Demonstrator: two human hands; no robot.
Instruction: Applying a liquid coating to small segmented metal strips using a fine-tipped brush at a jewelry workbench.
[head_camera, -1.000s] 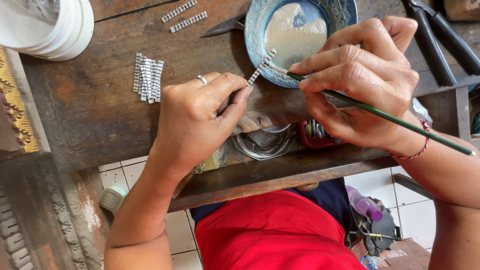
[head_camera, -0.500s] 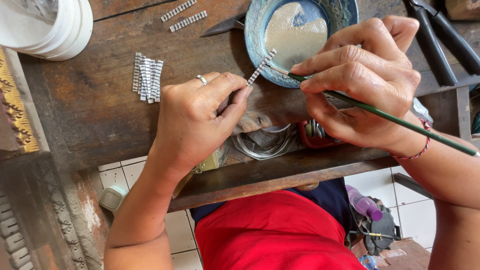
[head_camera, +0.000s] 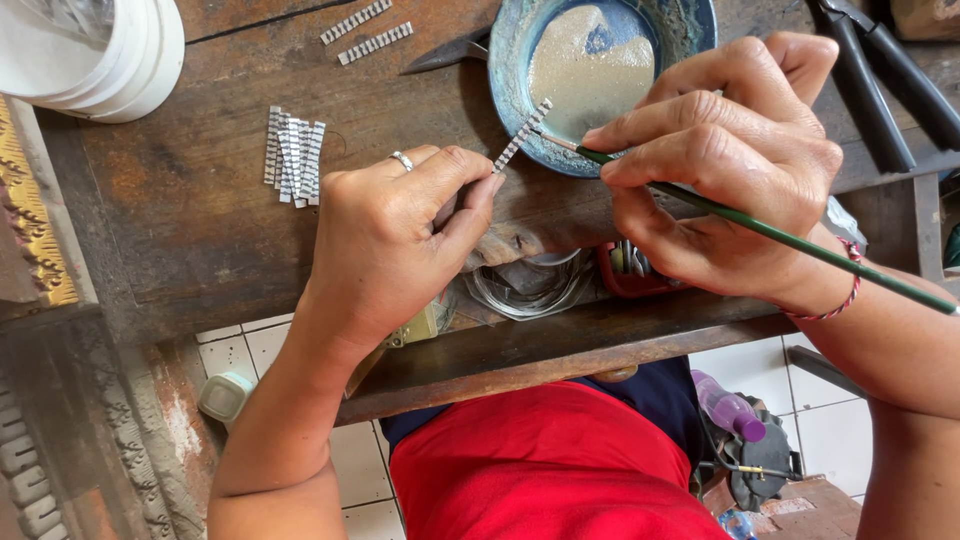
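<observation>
My left hand (head_camera: 395, 235), a ring on one finger, pinches a small silver notched strip (head_camera: 522, 135) and holds it tilted over the near rim of a blue-green bowl (head_camera: 510, 60) of pale paste. My right hand (head_camera: 725, 160) grips a thin green-handled brush (head_camera: 790, 240); its tip touches the strip just above the bowl's edge. A pile of several similar silver strips (head_camera: 293, 155) lies on the worn wooden bench (head_camera: 180, 230) to the left of my left hand. Two more strips (head_camera: 365, 32) rest at the far edge.
A white round container (head_camera: 110, 60) stands at the far left. Black pliers (head_camera: 880, 75) lie at the far right. Coiled wire (head_camera: 530, 285) and a red-rimmed tin sit under my hands. Below the bench are a tiled floor, a purple bottle (head_camera: 728, 408) and red clothing.
The brush tip has shifted slightly along the strip toward the bowl. Both hands stay in almost the same place.
</observation>
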